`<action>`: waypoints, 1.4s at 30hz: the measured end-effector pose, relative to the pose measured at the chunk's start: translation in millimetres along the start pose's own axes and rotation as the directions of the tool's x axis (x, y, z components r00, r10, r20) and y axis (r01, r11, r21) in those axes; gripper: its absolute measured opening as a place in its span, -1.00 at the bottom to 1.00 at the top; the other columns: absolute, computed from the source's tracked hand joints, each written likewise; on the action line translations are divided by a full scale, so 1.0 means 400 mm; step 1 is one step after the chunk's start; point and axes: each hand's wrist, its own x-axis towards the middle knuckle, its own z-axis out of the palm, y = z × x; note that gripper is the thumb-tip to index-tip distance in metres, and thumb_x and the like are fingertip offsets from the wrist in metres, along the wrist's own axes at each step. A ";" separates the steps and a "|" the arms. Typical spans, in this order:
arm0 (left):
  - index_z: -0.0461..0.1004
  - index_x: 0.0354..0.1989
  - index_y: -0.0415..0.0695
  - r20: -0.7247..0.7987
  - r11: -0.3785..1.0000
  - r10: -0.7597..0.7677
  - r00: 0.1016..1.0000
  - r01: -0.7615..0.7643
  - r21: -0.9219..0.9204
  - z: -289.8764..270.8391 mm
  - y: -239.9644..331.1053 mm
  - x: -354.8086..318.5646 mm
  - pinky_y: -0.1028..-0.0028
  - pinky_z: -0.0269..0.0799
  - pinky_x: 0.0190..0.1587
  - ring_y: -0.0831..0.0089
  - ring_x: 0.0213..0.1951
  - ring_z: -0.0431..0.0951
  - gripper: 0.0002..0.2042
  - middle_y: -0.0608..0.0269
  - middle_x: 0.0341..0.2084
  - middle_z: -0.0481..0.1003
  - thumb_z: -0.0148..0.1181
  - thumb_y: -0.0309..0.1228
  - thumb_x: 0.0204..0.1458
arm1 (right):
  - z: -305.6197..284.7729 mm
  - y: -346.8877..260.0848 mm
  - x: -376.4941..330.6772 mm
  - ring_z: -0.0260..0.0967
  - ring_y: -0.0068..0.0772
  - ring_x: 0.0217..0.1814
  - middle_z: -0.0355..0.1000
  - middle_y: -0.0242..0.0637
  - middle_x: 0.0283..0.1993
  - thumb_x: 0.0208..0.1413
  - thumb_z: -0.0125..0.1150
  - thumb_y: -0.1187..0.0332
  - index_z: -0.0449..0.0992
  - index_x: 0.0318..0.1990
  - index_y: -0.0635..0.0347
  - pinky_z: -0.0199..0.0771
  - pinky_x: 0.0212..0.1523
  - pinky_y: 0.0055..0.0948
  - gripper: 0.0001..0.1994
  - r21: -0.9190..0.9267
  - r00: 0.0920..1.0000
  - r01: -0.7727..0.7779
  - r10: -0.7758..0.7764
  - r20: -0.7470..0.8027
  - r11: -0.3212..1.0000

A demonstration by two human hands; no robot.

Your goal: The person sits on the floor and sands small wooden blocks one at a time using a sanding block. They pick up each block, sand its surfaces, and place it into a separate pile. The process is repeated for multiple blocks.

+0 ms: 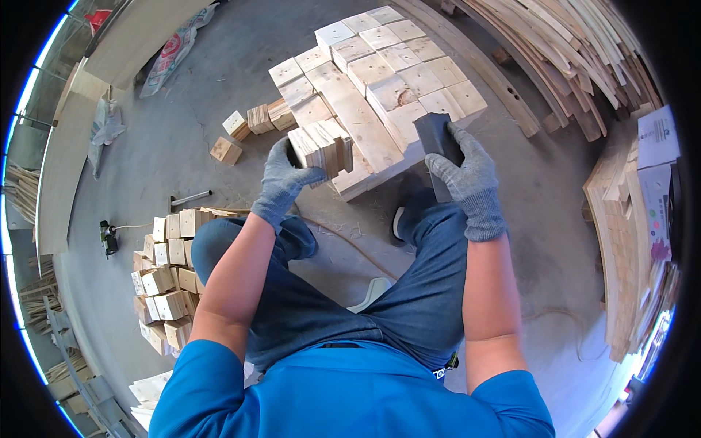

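Pale wood blocks [321, 146], a small bundle, square-cut, rough sawn ends showing, clamped in gloved left hand [285, 181], fingers wrapped tight round lower edge. Held just above near edge of large block stack [380, 80], in front of knees. Dark grey sanding block [436, 135], rectangular, gripped closed in gloved right hand [467, 179], pressed against stack's near corner. Second pile of blocks [164, 281] on floor, left side.
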 end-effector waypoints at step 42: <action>0.28 0.38 -0.21 -0.056 0.973 0.224 0.973 -0.220 0.064 0.222 -0.261 -0.008 0.12 0.37 0.43 -0.16 0.26 0.43 0.00 -0.21 0.21 0.39 0.68 -0.13 -0.28 | 0.415 -0.152 0.008 0.44 0.27 0.26 0.44 0.16 0.26 0.10 0.50 0.01 0.55 0.39 -0.04 0.46 0.27 0.17 -0.31 -0.505 0.942 0.334 -0.260 0.213 0.795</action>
